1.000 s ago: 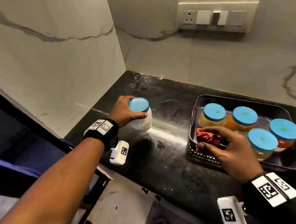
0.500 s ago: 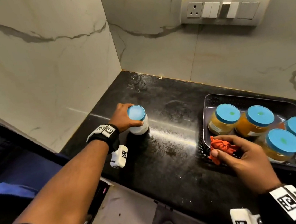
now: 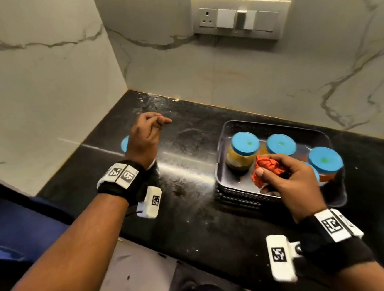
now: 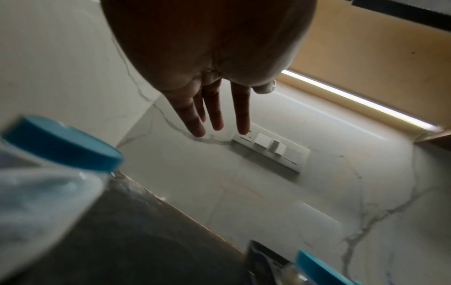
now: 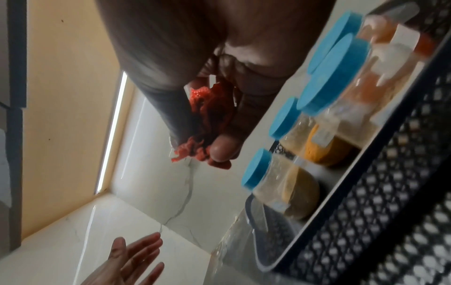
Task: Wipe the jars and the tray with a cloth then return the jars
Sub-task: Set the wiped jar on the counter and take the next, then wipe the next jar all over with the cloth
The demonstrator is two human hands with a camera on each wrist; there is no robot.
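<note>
My left hand (image 3: 158,123) hovers over the black counter with relaxed fingers (image 4: 214,115) and holds nothing. Just behind and below it stands a white-filled jar with a blue lid (image 4: 61,144); in the head view only its lid edge (image 3: 124,144) shows. My right hand (image 3: 274,174) grips a crumpled orange-red cloth (image 3: 263,164) over the front left part of the dark mesh tray (image 3: 267,123). Several blue-lidded jars of yellow and orange contents stand in the tray, among them the left one (image 3: 243,149) and the right one (image 3: 325,159); one is partly hidden by my right hand.
Marble walls meet in a corner behind the counter. A switch panel (image 3: 241,19) sits on the back wall. The counter's front edge (image 3: 149,242) runs below my wrists. Dusty smears (image 3: 179,189) mark the counter between the white jar and the tray.
My left hand has let go of the white jar, which now stands on the counter, and has risen to the right. My right hand has lifted the cloth slightly.
</note>
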